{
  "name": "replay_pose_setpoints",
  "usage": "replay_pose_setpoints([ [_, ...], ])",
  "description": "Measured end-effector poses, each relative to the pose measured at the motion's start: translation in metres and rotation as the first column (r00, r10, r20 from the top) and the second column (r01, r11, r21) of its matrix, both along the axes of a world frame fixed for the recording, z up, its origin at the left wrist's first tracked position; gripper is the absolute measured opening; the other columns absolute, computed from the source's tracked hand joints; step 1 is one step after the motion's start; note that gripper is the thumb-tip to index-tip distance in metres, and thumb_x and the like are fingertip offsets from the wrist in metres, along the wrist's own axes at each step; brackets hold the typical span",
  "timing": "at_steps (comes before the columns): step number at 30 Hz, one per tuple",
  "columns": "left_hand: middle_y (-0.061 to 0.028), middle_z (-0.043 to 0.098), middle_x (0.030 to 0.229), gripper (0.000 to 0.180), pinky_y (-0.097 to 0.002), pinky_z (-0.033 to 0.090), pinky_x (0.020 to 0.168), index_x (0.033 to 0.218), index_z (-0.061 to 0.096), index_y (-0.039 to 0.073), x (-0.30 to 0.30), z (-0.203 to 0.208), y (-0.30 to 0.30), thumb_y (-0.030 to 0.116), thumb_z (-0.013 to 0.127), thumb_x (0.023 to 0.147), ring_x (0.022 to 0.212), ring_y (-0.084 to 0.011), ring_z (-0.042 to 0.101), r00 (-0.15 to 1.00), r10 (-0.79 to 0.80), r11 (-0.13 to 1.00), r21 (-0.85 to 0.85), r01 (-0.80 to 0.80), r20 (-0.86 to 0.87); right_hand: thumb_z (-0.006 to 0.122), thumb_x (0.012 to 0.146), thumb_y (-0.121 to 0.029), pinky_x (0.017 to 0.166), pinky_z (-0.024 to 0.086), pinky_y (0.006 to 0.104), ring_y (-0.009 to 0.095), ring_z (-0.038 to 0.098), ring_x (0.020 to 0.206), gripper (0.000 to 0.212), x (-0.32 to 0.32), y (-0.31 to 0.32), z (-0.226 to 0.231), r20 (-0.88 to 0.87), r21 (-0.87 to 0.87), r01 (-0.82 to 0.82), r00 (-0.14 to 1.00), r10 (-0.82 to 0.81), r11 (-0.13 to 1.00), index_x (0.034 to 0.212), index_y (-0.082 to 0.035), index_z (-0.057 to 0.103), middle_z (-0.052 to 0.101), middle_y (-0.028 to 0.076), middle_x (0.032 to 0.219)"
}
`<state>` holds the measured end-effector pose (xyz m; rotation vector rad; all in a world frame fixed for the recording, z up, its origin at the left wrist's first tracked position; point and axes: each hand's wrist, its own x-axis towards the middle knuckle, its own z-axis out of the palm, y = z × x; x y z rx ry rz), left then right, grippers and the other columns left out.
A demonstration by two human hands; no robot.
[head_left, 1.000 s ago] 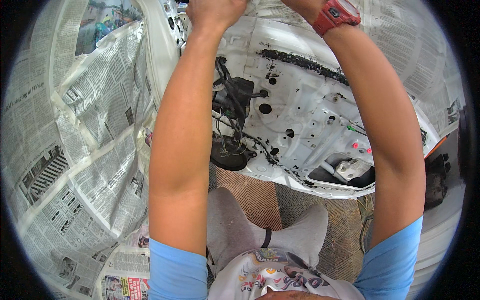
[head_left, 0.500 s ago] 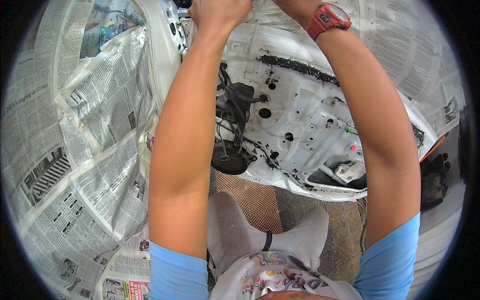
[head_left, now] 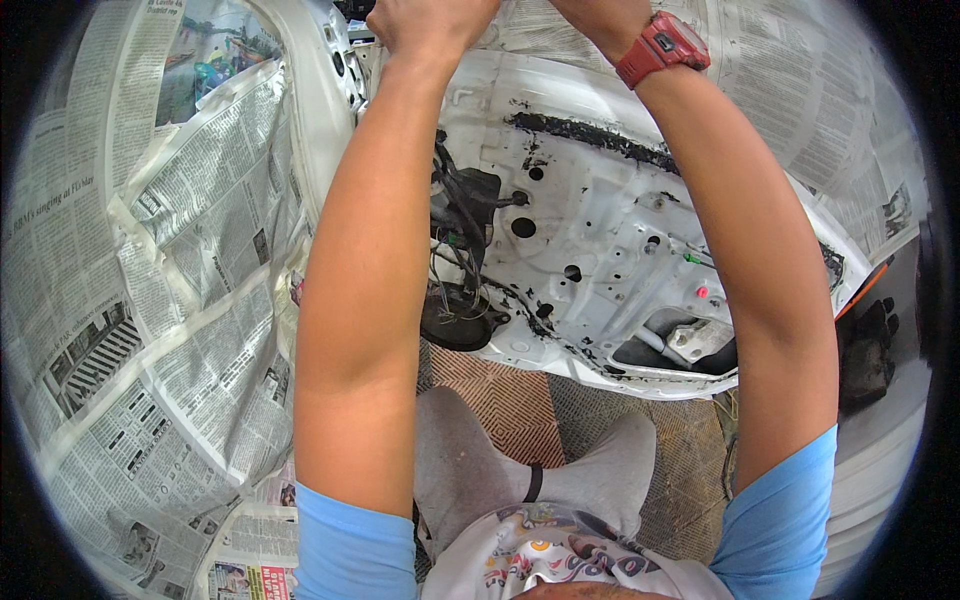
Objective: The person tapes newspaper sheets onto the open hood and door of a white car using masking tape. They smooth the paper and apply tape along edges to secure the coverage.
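Both my arms reach up to the far edge of the view. My left hand (head_left: 432, 28) is at the top, left of the middle, and its fingers run out of the picture. A little to the right is my right hand (head_left: 602, 22), its fingers also cut off, with a red watch (head_left: 668, 48) on the wrist. Whether either hand holds anything cannot be seen. Below them stands a white car door (head_left: 600, 210) with its inner panel bare, showing holes and black sealant residue (head_left: 590, 140). Newspaper (head_left: 780, 70) covers the part beyond it, close to my right hand.
Newspaper sheets (head_left: 210, 220) taped together cover the left side. Black wiring (head_left: 465, 220) hangs at the door's left end, above a dark round part (head_left: 460, 318). A metal bracket (head_left: 695, 342) shows in the door's lower opening. Patterned matting (head_left: 500, 390) lies underfoot.
The view has shifted slightly, and the door sits a little farther left in it. My right wrist and watch have moved slightly right and down; my left hand is nearly unchanged.
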<state>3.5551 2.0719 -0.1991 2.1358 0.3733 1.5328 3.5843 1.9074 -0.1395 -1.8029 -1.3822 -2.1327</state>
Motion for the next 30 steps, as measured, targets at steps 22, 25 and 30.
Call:
replay_pose_setpoints([
  [22, -0.0298, 0.079, 0.114, 0.075, -0.0529, 0.059, 0.098, 0.117, 0.081, -0.001, -0.037, 0.017, -0.024, 0.068, 0.075, 0.089, 0.113, -0.0448, 0.076, 0.998, -0.011, 1.0, -0.011, 0.01, -0.057, 0.08, 0.092, -0.019, 0.087, 0.056, 0.0504, 0.038, 0.07, 0.1, 0.013, -0.01, -0.018, 0.002, -0.027, 0.109, -0.075, 0.997, 0.079, 0.991, 0.098, -0.008, 0.076, 0.072, 0.017, 0.098],
  [25, -0.0252, 0.078, 0.122, 0.07, -0.0503, 0.057, 0.102, 0.131, 0.075, 0.002, -0.024, 0.011, -0.016, 0.053, 0.086, 0.085, 0.121, -0.0405, 0.073, 0.947, -0.004, 0.994, 0.101, -0.03, 0.32, 0.079, 0.092, -0.018, 0.087, 0.056, 0.0503, 0.038, 0.069, 0.1, 0.012, -0.011, -0.017, 0.006, -0.008, 0.115, -0.078, 0.997, 0.079, 0.99, 0.098, -0.008, 0.076, 0.072, 0.016, 0.097],
  [30, -0.0218, 0.077, 0.128, 0.069, -0.0478, 0.056, 0.106, 0.14, 0.07, 0.005, 0.015, 0.027, 0.017, 0.042, 0.087, 0.084, 0.127, -0.0402, 0.069, 0.856, -0.115, 0.941, 0.331, -0.068, 0.503, 0.079, 0.091, -0.019, 0.086, 0.056, 0.0511, 0.038, 0.069, 0.097, 0.011, -0.006, -0.007, 0.013, 0.02, 0.142, -0.132, 0.991, 0.131, 0.981, 0.095, -0.009, 0.077, 0.072, 0.016, 0.095],
])
